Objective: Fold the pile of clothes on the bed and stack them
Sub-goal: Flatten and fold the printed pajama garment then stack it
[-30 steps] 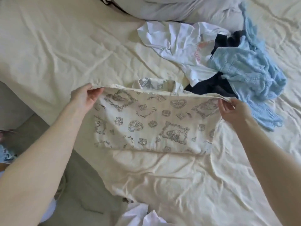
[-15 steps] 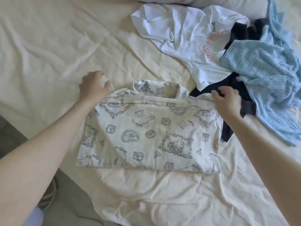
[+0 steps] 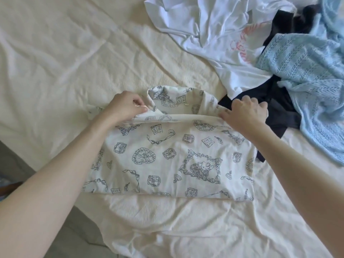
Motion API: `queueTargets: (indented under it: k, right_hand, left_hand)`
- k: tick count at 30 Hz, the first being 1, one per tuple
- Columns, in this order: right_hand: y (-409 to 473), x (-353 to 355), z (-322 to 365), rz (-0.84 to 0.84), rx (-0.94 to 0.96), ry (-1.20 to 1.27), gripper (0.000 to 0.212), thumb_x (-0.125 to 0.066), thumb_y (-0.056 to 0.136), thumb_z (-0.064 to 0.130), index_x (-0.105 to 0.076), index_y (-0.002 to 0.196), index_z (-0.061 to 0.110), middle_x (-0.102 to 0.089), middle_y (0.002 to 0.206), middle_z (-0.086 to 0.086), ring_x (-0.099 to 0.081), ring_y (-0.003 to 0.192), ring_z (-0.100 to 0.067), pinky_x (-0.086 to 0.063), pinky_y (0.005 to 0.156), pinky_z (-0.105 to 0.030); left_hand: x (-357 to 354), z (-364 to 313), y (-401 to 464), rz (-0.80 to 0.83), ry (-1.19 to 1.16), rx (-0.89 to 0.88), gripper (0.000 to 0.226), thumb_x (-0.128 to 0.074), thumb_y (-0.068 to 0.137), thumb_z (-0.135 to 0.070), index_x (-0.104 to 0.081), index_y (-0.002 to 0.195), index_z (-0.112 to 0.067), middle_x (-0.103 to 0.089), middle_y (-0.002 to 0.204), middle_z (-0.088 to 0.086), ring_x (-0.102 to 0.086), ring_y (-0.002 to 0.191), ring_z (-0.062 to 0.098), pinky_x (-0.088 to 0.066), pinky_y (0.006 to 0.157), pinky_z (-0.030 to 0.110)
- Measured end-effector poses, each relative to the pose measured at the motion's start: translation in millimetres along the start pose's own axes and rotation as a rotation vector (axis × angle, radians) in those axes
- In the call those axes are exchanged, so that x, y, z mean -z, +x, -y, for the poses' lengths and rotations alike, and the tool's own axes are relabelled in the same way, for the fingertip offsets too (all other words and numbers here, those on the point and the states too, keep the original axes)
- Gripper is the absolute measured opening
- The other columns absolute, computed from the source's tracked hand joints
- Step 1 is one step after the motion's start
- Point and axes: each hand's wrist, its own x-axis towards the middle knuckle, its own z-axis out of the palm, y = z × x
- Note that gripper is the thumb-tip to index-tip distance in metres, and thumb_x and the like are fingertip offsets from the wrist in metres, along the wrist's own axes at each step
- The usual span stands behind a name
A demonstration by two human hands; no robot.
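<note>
- Currently, one garment, the printed shirt (image 3: 173, 157), lies folded into a flat rectangle on the bed sheet (image 3: 55, 62), between and just below both hands.
- The left hand (image 3: 124, 107) pinches the folded top edge at the shirt's left corner; the fingers are curled on the cloth.
- The right hand (image 3: 245, 113) rests on the top edge at the right corner. Whether its fingers grip the cloth or only press it cannot be told.
- Appearance: cream fabric with dark line-drawn frames, bows and books; the collar shows above the fold, between the hands.
- Remaining: a white shirt (image 3: 210, 32), a dark garment (image 3: 279, 112) and a blue knit (image 3: 312, 79) lie unfolded beyond the right hand.
- No stack is visible yet; judged early in the task.
</note>
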Motion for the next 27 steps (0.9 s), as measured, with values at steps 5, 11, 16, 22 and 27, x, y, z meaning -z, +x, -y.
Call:
queueTargets:
  k: [5,11,16,22,27]
  right_hand:
    - [-13,12,-4,0.183,-0.043,0.021,0.043,-0.054,0.087,0.056,-0.051,0.092,0.014,-0.053,0.092,-0.008,-0.046,0.079,-0.025,-0.027,0.081,-0.038]
    - [-23,13,-5,0.291,-0.048,0.168,0.043,-0.053,0.089,0.049,-0.049,0.104,0.01,-0.051,0.094,-0.004,-0.056,0.105,-0.03,-0.028,0.076,-0.035]
    - [-18,2,-1,0.437,-0.078,0.184,0.05,-0.037,0.091,0.06,-0.055,0.106,0.015,-0.05,0.085,0.001,-0.052,0.097,-0.027,-0.03,0.097,-0.045]
    - [-13,0,11,0.315,-0.033,0.144,0.024,-0.053,0.09,0.037,-0.053,0.083,0.014,-0.053,0.077,0.002,-0.045,0.077,-0.021,-0.026,0.083,-0.039]
    - [-32,19,15,0.058,0.181,0.523,0.013,-0.054,0.089,0.021,-0.067,0.087,0.023,-0.061,0.087,0.009,-0.049,0.088,-0.012,-0.031,0.086,-0.033]
  left_hand:
    - [8,-20,-10,0.06,-0.252,-0.271,0.011,-0.061,0.09,-0.015,-0.059,0.083,-0.024,-0.059,0.081,-0.016,-0.051,0.071,-0.011,-0.035,0.065,0.003]
    - [2,-44,-3,0.085,-0.331,-0.255,0.028,-0.046,0.093,-0.006,-0.054,0.081,-0.03,-0.065,0.086,-0.003,-0.054,0.069,0.003,-0.041,0.064,0.018]
    - [-11,-62,5,0.087,0.061,-0.128,0.015,-0.05,0.086,-0.023,-0.063,0.092,-0.019,-0.063,0.099,-0.004,-0.057,0.086,0.013,-0.044,0.074,0.026]
    - [-22,-74,11,0.041,0.514,-0.089,0.042,-0.059,0.088,-0.044,-0.059,0.112,-0.009,-0.061,0.112,0.007,-0.056,0.104,0.027,-0.035,0.08,0.033]
    - [-29,-77,11,0.037,0.643,-0.062,0.024,-0.059,0.09,-0.037,-0.058,0.097,-0.014,-0.057,0.087,0.0,-0.05,0.085,0.021,-0.029,0.083,0.036]
